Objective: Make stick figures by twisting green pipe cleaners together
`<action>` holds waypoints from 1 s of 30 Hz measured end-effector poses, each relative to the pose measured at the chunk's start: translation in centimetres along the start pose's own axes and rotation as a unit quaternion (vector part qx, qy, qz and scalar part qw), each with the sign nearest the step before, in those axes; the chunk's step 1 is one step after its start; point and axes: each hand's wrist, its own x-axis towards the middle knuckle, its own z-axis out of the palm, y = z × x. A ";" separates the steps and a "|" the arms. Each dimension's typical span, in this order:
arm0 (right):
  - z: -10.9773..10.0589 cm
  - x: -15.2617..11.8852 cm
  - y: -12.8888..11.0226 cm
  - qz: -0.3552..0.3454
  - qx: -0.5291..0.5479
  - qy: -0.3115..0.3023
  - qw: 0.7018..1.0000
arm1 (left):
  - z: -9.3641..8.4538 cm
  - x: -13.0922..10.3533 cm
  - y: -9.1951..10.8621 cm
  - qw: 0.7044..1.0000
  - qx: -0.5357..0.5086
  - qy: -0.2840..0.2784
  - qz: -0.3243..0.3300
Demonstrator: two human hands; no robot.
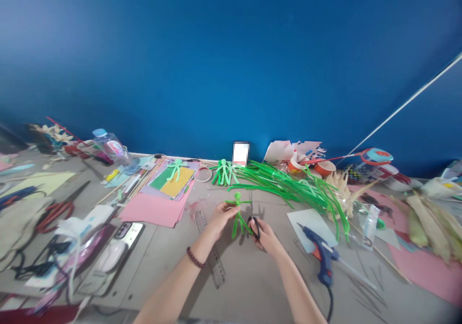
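A green pipe-cleaner figure with a round head, two arms and legs is held upright over the middle of the table. My left hand pinches it at the body from the left. On the right, my right hand has its fingers in the dark handles of scissors. Their blades point away from me, close beside the figure's right arm; whether they touch it is too small to tell. More green figures stand behind, near the wall, and one light green figure lies on coloured sheets.
Long green pipe cleaners spread at the back right. A blue glue gun lies right of my right hand. A clear ruler is under my left forearm. Pink paper, a phone and red-handled scissors lie left.
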 end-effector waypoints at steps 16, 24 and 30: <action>-0.1 0.9 1.7 -0.033 -0.052 0.029 0.998 | -0.1 0.3 -0.5 1.000 -0.016 0.001 0.009; -0.1 0.7 1.5 -0.039 -0.047 0.029 0.998 | 0.0 0.1 -0.1 1.000 -0.021 0.003 0.003; -0.2 0.7 1.5 -0.051 -0.052 0.032 0.997 | 0.0 0.2 -0.2 1.000 -0.005 0.006 0.005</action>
